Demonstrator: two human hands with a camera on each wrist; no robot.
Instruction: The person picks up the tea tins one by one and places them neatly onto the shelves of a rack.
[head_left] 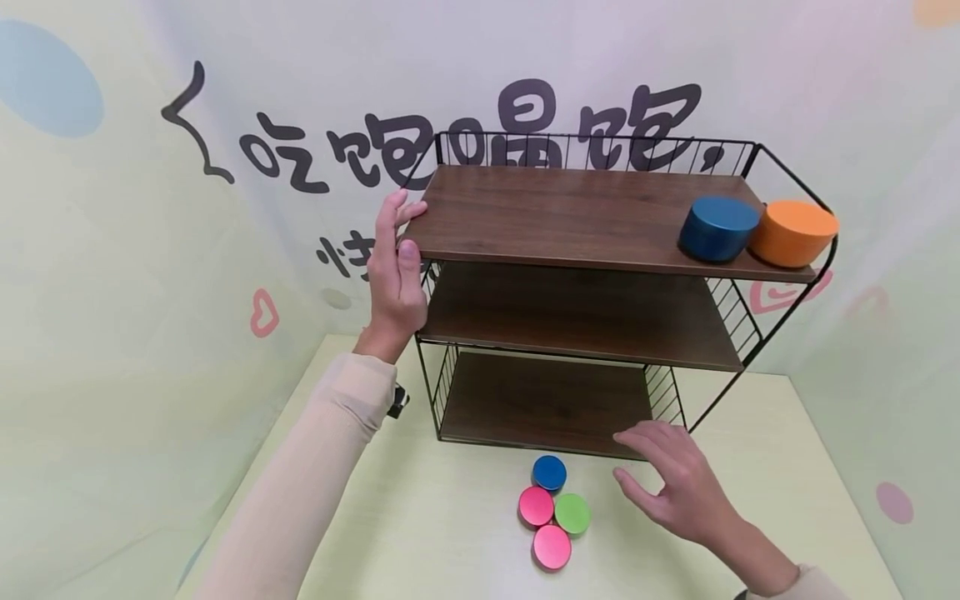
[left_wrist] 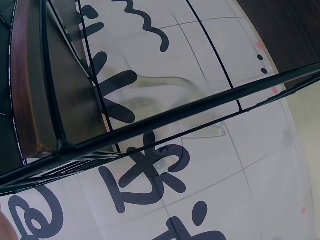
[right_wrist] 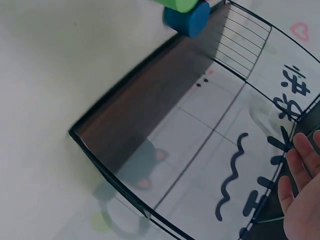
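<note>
A three-tier rack (head_left: 570,312) with dark wood-look shelves and a black wire frame stands on the table. My left hand (head_left: 396,279) rests against the left end of its top shelf, fingers extended at the edge and thumb at the front corner. Near the bottom shelf's right front, my right hand (head_left: 675,483) hovers with fingers spread and nothing in them. To its left on the table are a blue cylinder (head_left: 550,472), a green cylinder (head_left: 572,513) and two pink cylinders (head_left: 536,507), grouped closely. A larger blue cylinder (head_left: 718,229) and an orange one (head_left: 795,233) sit at the top shelf's right end.
Black wire rails (head_left: 592,152) edge the top shelf's back and sides. Behind the rack hangs a pale printed curtain (head_left: 247,225) with large dark characters. A small black-and-white object (head_left: 399,402) shows beside the left sleeve. The pale table (head_left: 435,517) extends in front.
</note>
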